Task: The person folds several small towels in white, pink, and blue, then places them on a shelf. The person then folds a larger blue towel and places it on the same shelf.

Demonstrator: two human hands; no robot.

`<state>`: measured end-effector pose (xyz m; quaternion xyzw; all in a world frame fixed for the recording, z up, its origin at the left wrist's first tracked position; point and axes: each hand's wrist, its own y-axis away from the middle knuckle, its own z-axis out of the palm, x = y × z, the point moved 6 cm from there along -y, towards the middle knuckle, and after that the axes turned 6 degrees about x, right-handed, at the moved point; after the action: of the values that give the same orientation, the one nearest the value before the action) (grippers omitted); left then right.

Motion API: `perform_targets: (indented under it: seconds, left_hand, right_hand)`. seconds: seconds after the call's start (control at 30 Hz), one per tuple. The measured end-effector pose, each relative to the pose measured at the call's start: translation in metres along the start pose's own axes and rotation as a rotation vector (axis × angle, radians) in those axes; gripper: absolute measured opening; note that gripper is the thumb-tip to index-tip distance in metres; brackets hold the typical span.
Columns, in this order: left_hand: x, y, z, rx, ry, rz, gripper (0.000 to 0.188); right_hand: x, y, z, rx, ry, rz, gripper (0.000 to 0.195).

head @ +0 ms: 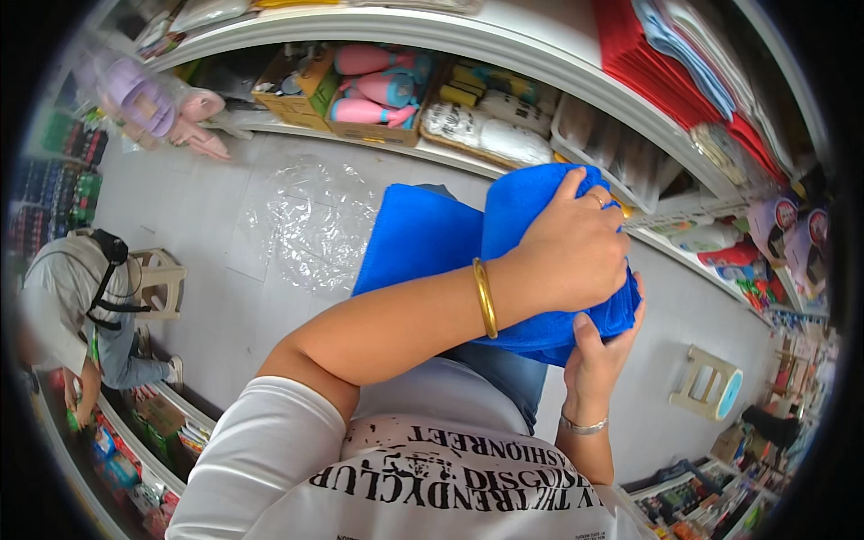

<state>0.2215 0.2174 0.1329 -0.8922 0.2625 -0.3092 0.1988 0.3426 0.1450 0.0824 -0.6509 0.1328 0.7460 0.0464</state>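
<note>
A stack of bright blue cloths [432,229], seemingly towels, lies across my lap, with a flap folded or rolled over at its right part. My left hand [574,243], with a gold bangle on the wrist and a ring, reaches across and grips the folded part from above, fingers curled over its far right edge. At the stack's near right corner is my right hand [601,351], wearing a silver bracelet; its thumb rests on the cloth and its fingers go round the outer side, partly hidden. Layered edges show between the two hands.
Crumpled clear plastic [310,223] lies on the grey floor. A shelf ahead holds pink bottles [374,88] in boxes and red cloths [648,74] above. Plastic stools [705,385] stand at right and left. Another person [88,304] bends at the left shelves.
</note>
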Motion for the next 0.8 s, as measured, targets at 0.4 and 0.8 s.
perform_targets:
  seconds: [0.4, 0.8]
  left_hand:
    - [-0.148, 0.095, -0.094, 0.195, 0.401, -0.583, 0.029]
    - [-0.151, 0.144, -0.076, 0.076, -0.052, -0.336, 0.017]
  right_hand:
    - [0.003, -0.006, -0.002, -0.013, -0.071, 0.004, 0.094]
    - [0.007, -0.004, -0.002, -0.045, -0.037, -0.042, 0.093]
